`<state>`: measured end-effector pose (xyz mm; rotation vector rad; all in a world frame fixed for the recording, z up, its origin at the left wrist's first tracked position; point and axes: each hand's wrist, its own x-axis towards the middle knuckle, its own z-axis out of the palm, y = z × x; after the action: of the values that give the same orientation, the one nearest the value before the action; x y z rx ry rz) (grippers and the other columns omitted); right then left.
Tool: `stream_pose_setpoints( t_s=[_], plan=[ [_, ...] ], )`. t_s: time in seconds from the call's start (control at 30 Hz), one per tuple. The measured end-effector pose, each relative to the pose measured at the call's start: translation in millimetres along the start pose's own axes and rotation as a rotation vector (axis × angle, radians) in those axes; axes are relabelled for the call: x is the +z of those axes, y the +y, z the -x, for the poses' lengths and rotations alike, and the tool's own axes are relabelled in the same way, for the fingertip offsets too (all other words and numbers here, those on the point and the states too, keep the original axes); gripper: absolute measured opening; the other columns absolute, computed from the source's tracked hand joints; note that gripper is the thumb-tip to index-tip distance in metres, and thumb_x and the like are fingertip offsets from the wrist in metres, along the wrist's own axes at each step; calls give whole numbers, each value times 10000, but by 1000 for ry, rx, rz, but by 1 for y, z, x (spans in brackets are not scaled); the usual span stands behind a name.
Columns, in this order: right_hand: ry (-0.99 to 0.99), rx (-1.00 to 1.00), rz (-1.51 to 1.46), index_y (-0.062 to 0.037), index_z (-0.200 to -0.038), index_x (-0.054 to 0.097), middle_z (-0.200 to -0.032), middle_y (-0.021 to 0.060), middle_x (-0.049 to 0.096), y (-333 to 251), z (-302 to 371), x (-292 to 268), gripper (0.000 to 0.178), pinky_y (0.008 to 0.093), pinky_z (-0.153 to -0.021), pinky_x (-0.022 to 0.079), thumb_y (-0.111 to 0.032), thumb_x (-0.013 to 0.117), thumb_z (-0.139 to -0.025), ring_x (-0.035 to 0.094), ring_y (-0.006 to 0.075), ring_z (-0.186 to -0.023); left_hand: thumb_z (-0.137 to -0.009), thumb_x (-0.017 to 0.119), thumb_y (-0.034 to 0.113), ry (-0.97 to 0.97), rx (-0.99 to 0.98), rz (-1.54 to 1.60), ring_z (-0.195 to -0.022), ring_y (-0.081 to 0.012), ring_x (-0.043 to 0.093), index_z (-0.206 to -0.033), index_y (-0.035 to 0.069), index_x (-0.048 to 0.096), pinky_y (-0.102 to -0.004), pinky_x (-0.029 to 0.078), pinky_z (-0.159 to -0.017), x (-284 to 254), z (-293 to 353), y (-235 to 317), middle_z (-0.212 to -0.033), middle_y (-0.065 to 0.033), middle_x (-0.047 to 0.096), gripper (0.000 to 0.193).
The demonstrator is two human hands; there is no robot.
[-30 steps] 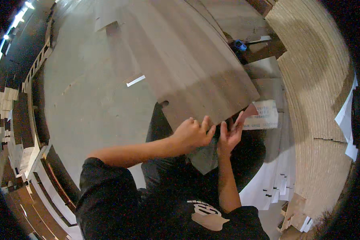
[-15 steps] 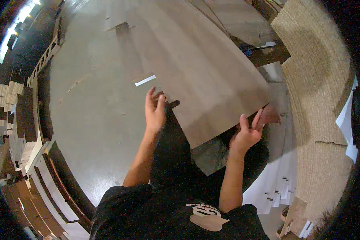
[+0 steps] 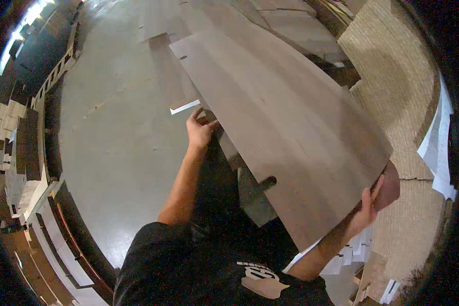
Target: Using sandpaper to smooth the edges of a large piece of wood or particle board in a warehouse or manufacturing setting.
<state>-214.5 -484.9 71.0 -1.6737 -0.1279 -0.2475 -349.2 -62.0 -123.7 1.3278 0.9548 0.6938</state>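
Observation:
A long wood-grain panel (image 3: 275,127) with rounded dark slots near its left edge slopes across the middle, its near corner tipped toward my body. My right hand (image 3: 363,214) grips its near right end, thumb and fingers at the edge. A reddish-brown piece (image 3: 390,188) shows just beyond those fingers; I cannot make out what it is. At the panel's left long edge, my left hand (image 3: 200,133) is closed round the rim, with some fingertips hidden under it. Further wood-grain boards (image 3: 171,76) lie beneath and beyond, one with a white end strip (image 3: 184,107).
Smooth grey floor (image 3: 107,153) stretches along the left. Ridged tan cardboard (image 3: 392,97) stands at the right, with white paper sheets (image 3: 438,148) on its outer side. Shelving and stacked boards (image 3: 61,245) line the far left. White pieces (image 3: 354,250) lie by my right forearm.
The panel has come nearer and shifted to the right, lifting off the boards below. My right hand moved right and down with it; my left hand closed onto the long edge.

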Motion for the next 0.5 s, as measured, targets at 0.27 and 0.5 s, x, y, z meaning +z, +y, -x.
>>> stream_pose_setpoints(
  t_s=[0.27,0.5],
  plan=[
    [-57,-45,-138,9,-1580,350,-1570,157,430,-6,2,-33,636,408,-1175,316,-97,546,-985,453,296,-1397,-783,775,-98,-38,38,179,-877,-241,721,-1461,-131,423,-348,602,-757,-28,-84,6,-1063,-222,724,764],
    [-66,-134,44,11,-1581,349,-1627,158,352,-4,4,-30,730,446,-1220,235,-178,593,-919,346,313,-1480,-749,847,37,203,555,-668,-1337,-389,504,-1544,82,421,-513,474,-1042,-31,-89,51,-1423,-251,522,903]
  ],
)
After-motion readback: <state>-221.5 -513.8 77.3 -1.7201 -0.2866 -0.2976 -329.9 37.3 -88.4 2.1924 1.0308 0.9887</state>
